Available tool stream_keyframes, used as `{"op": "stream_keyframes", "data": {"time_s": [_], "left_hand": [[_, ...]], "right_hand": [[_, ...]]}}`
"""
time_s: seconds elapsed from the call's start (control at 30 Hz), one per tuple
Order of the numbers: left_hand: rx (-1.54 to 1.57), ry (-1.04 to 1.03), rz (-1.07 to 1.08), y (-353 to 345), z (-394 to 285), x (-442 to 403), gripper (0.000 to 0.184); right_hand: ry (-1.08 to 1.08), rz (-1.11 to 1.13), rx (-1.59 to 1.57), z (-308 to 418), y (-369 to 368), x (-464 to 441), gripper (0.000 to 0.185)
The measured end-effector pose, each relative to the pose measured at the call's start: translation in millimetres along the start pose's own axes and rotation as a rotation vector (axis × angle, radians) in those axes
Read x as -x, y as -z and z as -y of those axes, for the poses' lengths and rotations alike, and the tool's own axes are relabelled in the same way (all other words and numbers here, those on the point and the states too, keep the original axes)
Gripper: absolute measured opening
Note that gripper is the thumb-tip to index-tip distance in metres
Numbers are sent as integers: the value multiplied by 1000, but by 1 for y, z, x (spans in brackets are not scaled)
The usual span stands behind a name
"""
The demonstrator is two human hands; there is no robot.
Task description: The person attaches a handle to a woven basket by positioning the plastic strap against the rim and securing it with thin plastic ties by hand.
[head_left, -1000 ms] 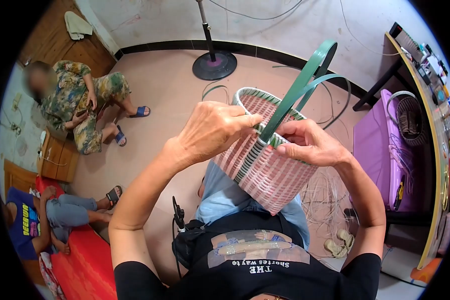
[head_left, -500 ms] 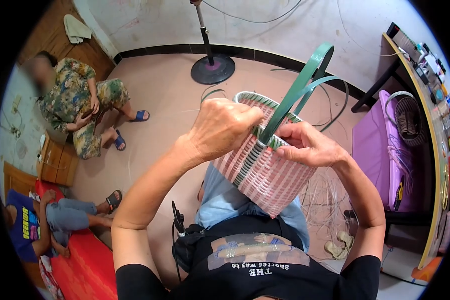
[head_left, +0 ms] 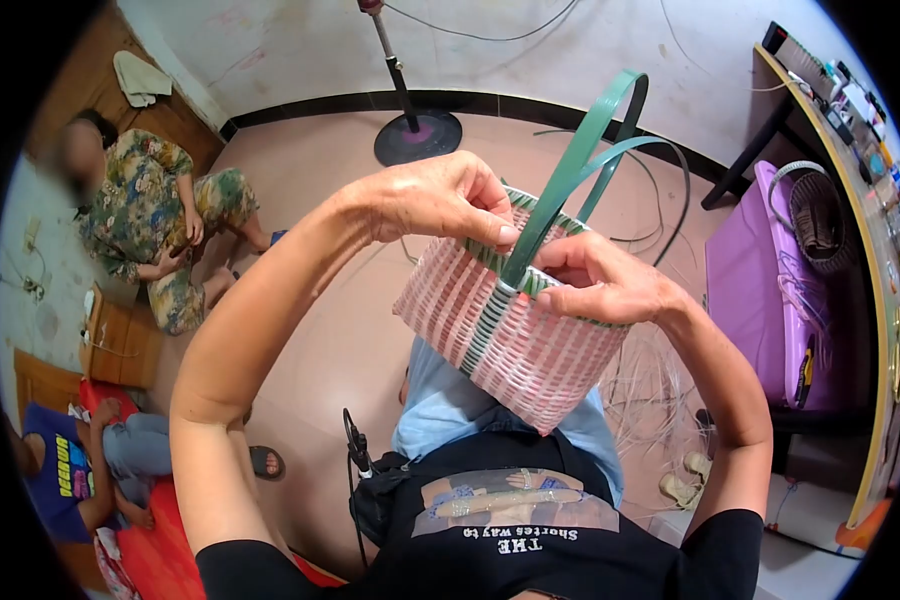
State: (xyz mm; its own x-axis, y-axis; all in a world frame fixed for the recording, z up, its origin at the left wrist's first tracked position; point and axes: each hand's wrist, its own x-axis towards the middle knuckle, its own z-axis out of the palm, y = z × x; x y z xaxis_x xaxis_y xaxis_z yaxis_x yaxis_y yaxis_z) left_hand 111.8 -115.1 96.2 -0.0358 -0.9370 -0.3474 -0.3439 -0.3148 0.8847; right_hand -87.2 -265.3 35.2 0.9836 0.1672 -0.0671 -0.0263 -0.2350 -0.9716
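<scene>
A pink-and-white woven basket [head_left: 515, 340] with a green-patterned rim is tilted in front of me, above my lap. A wide green strap handle [head_left: 575, 165] loops up from its rim, and a thinner green strip [head_left: 670, 148] curls out to the right. My left hand [head_left: 445, 200] pinches the rim left of the handle's base, thumb outside and fingertips partly hidden inside. Right of the handle, my right hand [head_left: 605, 282] grips the rim, its thumb on the outer wall and its fingers reaching inside.
Loose clear strips [head_left: 660, 400] lie on the floor at right, near a purple bin [head_left: 745, 300] and a cluttered table [head_left: 820, 110]. A stand base [head_left: 417, 138] is by the wall. Two people sit at left, one in patterned clothes [head_left: 155, 210], one in blue [head_left: 70, 455].
My left hand has gone from a closed fist over the rim to a pinch with the thumb lower, its elbow farther left. The basket shows more of its left side. The right hand keeps its hold.
</scene>
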Motion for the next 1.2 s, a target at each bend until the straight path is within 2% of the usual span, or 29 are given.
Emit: {"op": "stream_keyframes", "data": {"time_s": [0.07, 0.13, 0.3, 0.33, 0.43, 0.57, 0.67, 0.8, 0.9, 1.2], "left_hand": [[-43, 0, 9, 1, 0, -4, 22], [-52, -19, 34, 1, -4, -4, 26], [-254, -118, 22, -3, -19, -2, 27], [-283, -148, 11, -4, -19, -3, 27], [-290, -210, -19, -6, -10, -4, 26], [-199, -285, -79, -8, 5, -7, 24], [-126, -284, -124, -13, 11, -5, 20], [-79, -308, -168, -14, 18, -7, 19], [-60, -310, -185, -15, 22, -5, 18], [-69, -337, -219, -15, 25, -1, 17]], "right_hand": [[17, -14, 27, 3, -1, 1, 29], [33, -41, 42, 2, -3, 2, 30], [-32, -127, 17, 13, -3, 3, 40], [11, -147, 14, 10, -3, 1, 43], [-25, -165, -20, 8, -3, -3, 40], [-53, -250, 12, 15, -5, -3, 29], [-8, -442, 28, 19, -18, 1, 19], [235, -755, 341, 16, -46, 6, 19], [308, -872, 458, 16, -57, 5, 19], [353, -948, 292, 10, -59, -9, 9]]}}
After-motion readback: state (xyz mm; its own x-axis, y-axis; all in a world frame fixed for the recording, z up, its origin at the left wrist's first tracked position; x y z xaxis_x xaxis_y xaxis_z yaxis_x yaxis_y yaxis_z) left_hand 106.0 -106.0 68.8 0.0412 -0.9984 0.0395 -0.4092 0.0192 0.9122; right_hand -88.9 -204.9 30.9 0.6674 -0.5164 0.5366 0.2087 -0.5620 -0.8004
